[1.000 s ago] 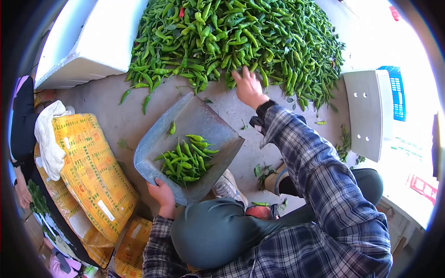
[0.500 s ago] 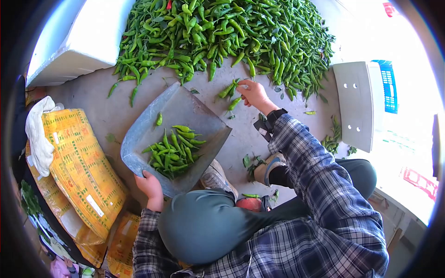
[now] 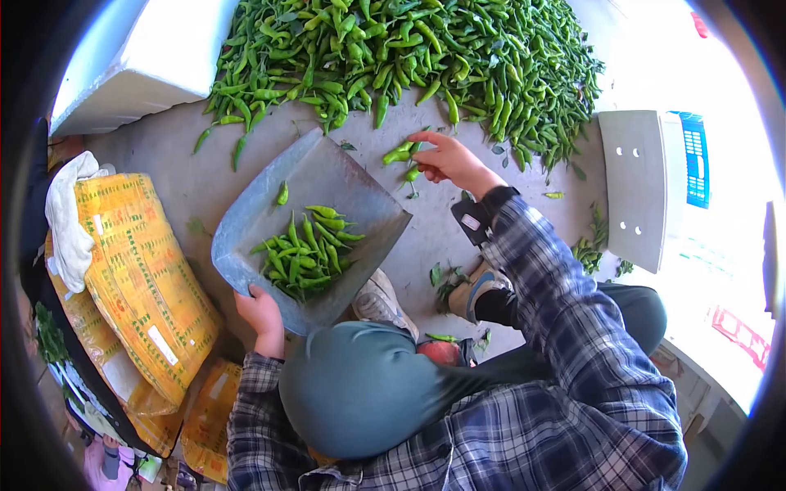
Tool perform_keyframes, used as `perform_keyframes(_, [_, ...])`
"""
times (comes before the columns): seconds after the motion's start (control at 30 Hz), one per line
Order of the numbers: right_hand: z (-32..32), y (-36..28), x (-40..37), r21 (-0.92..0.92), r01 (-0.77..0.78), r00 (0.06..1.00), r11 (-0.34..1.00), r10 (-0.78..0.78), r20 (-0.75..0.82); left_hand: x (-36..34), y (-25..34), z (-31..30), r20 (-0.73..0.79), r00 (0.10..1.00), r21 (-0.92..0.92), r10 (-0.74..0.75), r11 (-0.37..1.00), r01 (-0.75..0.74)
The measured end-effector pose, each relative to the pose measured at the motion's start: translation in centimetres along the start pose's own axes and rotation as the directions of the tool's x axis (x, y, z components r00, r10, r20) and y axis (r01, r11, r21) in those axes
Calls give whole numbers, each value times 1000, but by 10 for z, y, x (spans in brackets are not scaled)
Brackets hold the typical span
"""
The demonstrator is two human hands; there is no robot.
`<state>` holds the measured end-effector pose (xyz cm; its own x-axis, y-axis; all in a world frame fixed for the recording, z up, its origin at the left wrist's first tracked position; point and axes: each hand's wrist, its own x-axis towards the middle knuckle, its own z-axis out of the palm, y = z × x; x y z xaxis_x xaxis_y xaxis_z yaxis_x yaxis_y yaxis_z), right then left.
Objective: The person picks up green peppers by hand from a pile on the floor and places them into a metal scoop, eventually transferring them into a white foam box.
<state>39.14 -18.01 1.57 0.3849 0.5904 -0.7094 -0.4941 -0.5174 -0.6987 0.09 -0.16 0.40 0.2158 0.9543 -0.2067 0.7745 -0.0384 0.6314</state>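
My left hand (image 3: 260, 315) grips the near left rim of a grey metal scoop (image 3: 246, 209), thumb on the inner side. A small heap of green chili peppers (image 3: 307, 258) lies in the scoop, with one single pepper apart from it higher up. My right hand (image 3: 450, 160) is over the floor just right of a few loose green peppers (image 3: 399, 154). Its index finger reaches out above them, and the lower fingers are bent. The fingertips are at the peppers, but no firm hold shows. A large pile of green peppers (image 3: 401, 57) spreads beyond.
A white foam box (image 3: 155, 78) stands at upper left. Yellow taped cardboard (image 3: 147, 278) with a white glove (image 3: 74, 221) is at left. A white foam panel (image 3: 632, 188) and a blue crate (image 3: 694, 159) are at right. Leaves and stray peppers lie around my shoes (image 3: 381, 303).
My right hand's fingers have gone from a pinch to spread, with the index finger stretched over the loose peppers. My left hand still holds the scoop; the view has shifted slightly.
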Motion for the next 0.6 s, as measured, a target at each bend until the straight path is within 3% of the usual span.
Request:
perform_keyframes(0.03, [5, 2, 0, -245, -23, 996, 969, 0, -93, -1, 1, 1, -13, 1000, 8, -7, 1000, 7])
perform_keyframes(0.17, [3, -1, 0, -247, -30, 989, 969, -7, -147, 0, 4, 3, -44, 999, -20, -11, 1000, 10])
perform_keyframes(0.27, [-10, -3, -10, -201, -9, 999, 980, 2, -39, 1, 2, 3, -38, 999, -14, 24, 1000, -24])
perform_keyframes(0.3, [-6, -10, -20, -677, 71, 976, 732, 88, 198, 1, 3, 3, -39, 999, -14, 23, 1000, -23])
perform_keyframes(0.33, [-9, 6, -20, -928, 117, 978, 353, 121, 170, 0, 5, 3, -36, 999, -15, 12, 1000, -13])
perform_keyframes(0.37, [-8, 14, -23, -983, 157, 978, -98, 153, 141, 0, 7, 2, -32, 999, -15, 4, 1000, -4])
perform_keyframes(0.4, [-7, 20, -21, -983, 157, 978, -95, 154, 141, 0, 8, 1, -30, 1000, -13, 5, 1000, -6])
perform_keyframes(0.47, [1, 25, -12, -994, 112, 952, -15, -286, 112, -1, 9, 1, -41, 998, -13, 43, 999, -44])
perform_keyframes(0.6, [25, 27, -1, -984, 119, 932, -131, -327, 156, 1, 8, 2, -43, 999, -5, 4, 1000, -4])
